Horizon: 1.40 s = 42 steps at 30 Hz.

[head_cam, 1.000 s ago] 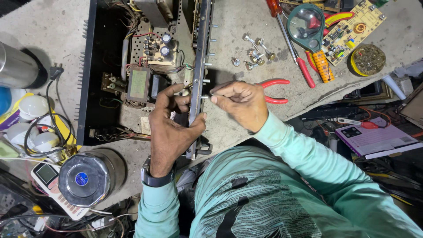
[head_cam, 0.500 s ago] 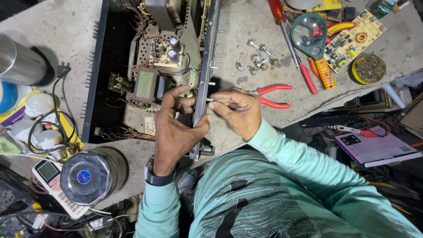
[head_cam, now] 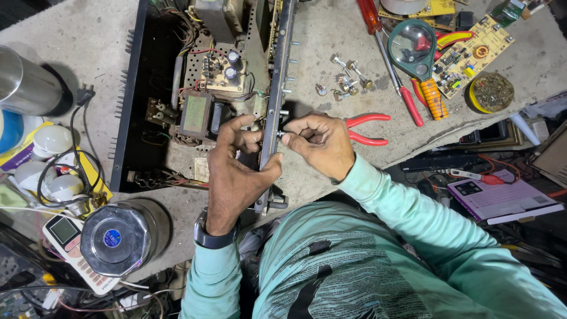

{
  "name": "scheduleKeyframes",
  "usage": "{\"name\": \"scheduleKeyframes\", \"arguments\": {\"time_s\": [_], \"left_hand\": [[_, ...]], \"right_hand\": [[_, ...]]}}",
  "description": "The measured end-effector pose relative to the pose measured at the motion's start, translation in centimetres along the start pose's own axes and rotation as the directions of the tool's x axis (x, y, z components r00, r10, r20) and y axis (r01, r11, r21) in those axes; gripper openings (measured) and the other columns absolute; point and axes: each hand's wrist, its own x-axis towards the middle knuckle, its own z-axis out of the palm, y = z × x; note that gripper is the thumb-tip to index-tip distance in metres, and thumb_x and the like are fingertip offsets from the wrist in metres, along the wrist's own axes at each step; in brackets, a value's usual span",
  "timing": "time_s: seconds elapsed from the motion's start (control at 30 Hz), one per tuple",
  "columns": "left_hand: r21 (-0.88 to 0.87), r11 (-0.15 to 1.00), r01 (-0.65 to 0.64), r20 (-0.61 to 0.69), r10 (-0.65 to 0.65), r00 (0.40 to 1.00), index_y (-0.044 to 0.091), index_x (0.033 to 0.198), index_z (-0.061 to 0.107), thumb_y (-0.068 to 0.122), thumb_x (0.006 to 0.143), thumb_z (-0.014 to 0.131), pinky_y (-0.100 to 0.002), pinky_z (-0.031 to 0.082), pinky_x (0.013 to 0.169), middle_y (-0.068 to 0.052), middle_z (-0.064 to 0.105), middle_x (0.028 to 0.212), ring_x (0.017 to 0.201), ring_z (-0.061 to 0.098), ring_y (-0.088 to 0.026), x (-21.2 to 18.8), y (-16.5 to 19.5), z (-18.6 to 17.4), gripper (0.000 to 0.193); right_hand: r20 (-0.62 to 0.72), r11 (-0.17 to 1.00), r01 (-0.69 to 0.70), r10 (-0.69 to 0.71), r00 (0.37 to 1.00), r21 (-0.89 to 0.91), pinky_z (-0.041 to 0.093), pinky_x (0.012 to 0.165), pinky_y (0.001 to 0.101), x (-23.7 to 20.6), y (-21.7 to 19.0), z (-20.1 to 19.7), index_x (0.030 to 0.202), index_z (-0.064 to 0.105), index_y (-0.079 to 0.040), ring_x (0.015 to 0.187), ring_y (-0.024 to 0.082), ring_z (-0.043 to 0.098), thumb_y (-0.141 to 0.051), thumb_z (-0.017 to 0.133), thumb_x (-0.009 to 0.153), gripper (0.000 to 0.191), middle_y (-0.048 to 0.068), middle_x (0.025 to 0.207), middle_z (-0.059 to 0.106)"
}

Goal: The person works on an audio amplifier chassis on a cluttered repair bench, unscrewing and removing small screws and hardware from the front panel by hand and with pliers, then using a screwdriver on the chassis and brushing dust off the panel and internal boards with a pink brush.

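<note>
While the front panel runs lengthwise near→far at the chassis's right edge, left hand clamps it from inside; right hand pinches a shaft from outside.

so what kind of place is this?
Likely an electronics repair bench: an opened amplifier chassis on a rough concrete worktop, loose circuit board, magnifying glass, red pliers.

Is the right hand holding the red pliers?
No, the red pliers lie on the table beside the right hand, whose fingers pinch a small part at the panel edge.
</note>
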Motion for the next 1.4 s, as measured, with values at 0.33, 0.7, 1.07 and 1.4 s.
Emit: {"name": "scheduleKeyframes", "arguments": {"time_s": [0.33, 0.7, 1.07, 1.4], "left_hand": [[-0.008, 1.0, -0.024, -0.002, 0.024, 1.0, 0.001, 0.135, 0.053, 0.003, 0.073, 0.084, -0.025, 0.052, 0.08, -0.003, 0.073, 0.098, 0.081, 0.053, -0.009, 0.0, -0.1, 0.1, 0.07], [0.008, 0.999, -0.045, -0.012, 0.045, 0.999, 0.002, 0.135, 0.054, 0.003, 0.072, 0.084, -0.026, 0.054, 0.078, -0.003, 0.073, 0.096, 0.081, 0.055, -0.009, 0.0, -0.1, -0.1, 0.07], [-0.005, 0.999, -0.046, -0.005, 0.046, 0.999, 0.002, 0.135, 0.053, 0.003, 0.073, 0.085, -0.026, 0.054, 0.08, -0.003, 0.073, 0.099, 0.082, 0.056, -0.009, -0.1, -0.8, -0.1, 0.07], [-0.011, 1.0, -0.025, -0.004, 0.025, 1.0, 0.001, 0.134, 0.054, 0.003, 0.073, 0.087, -0.026, 0.053, 0.083, -0.004, 0.073, 0.101, 0.084, 0.054, -0.009, -0.4, -1.1, 0.1, 0.069]], "right_hand": [[0.052, 0.83, 0.309, -0.322, 0.945, -0.465, 0.056, 0.06, 0.031, 0.1, -3.6, 0.1, 0.097, 0.076, -0.004, 0.066, 0.017, 0.069, -0.009, 0.081, 0.083, 0.016, 0.007, 0.08, 0.07], [0.091, 0.833, 0.212, -0.193, 0.977, -0.511, 0.058, 0.057, 0.0352, 1.3, -5.5, 0.0, 0.086, 0.074, -0.005, 0.058, 0.023, 0.073, -0.014, 0.079, 0.074, 0.016, 0.009, 0.072, 0.07], [0.305, 0.652, 0.54, -0.448, 0.841, -0.532, 0.056, 0.066, 0.0425, 1.4, -3.4, -1.1, 0.097, 0.07, -0.002, 0.077, 0.034, 0.068, -0.016, 0.076, 0.087, 0.019, 0.015, 0.088, 0.069], [0.202, 0.927, 0.023, 0.057, 0.978, -0.373, 0.05, 0.059, 0.0393, 1.4, -2.8, 0.4, 0.086, 0.067, -0.002, 0.057, 0.024, 0.064, -0.024, 0.058, 0.103, 0.029, 0.013, 0.066, 0.065]]}}
